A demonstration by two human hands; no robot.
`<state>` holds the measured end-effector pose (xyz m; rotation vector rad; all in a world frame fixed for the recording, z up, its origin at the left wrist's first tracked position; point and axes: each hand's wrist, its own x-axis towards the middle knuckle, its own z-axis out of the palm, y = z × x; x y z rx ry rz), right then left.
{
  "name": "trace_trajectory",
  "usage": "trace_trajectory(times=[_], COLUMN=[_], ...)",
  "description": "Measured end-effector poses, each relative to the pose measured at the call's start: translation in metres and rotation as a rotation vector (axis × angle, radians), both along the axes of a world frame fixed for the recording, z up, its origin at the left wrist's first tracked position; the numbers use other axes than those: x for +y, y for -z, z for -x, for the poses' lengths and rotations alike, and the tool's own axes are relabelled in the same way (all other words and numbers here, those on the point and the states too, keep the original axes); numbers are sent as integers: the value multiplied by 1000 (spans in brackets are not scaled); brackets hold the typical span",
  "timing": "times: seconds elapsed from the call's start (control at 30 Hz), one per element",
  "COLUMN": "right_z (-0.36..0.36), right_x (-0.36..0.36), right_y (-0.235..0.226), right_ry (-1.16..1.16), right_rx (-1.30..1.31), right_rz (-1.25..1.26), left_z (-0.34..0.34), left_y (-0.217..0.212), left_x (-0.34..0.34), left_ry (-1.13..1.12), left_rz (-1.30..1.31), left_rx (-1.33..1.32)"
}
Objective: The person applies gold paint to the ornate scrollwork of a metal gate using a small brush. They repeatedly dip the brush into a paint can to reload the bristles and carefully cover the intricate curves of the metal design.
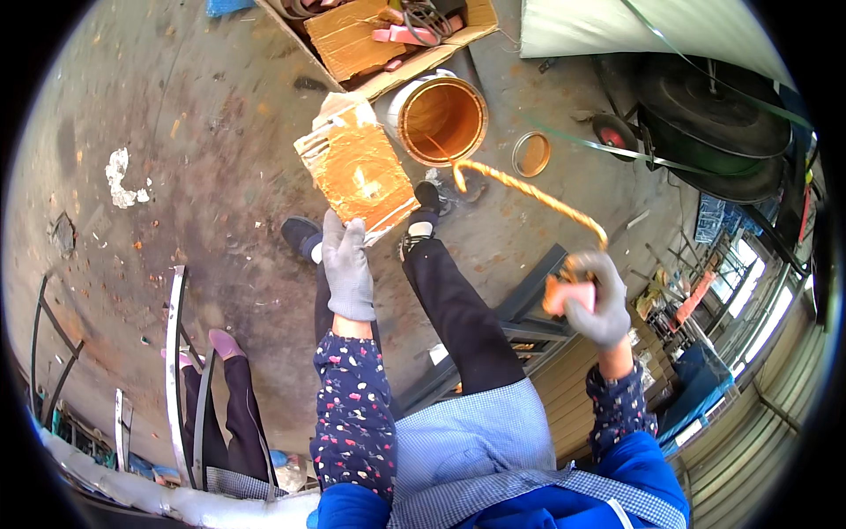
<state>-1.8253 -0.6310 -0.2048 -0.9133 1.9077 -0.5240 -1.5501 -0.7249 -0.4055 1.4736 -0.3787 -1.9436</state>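
Here, pink block (575,295) between right fingers (596,263)

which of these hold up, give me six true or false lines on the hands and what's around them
1. The left hand touches the cardboard. True.
2. The right hand is bare. False: it wears a grey glove.
3. The right hand holds a pink block. True.
4. The cardboard is coated blue. False: its coating is orange-gold.
5. The can is open at the top. True.
6. The rod is straight from end to end. False: the rod bends near its ends.
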Motion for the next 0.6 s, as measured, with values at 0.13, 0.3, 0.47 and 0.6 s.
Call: trace_trajectory(times=[0.13, 0.3, 0.47, 0.6], right_z=[-1, -28, -34, -40], right_x=[24, 35, 29, 28], right_y=[-59, -88, -72, -68], right_ry=[141, 247, 96, 90], right_rx=[-164, -249, -240, -239], right_rz=[111, 167, 105, 93], left_z=[16, 20, 23, 20], left_y=[-4, -20, -29, -32], left_x=[0, 1, -3, -3], left_ry=[97, 196, 234, 250], left_rz=[-10, -23, -62, -102], left_rx=[81, 202, 261, 274])
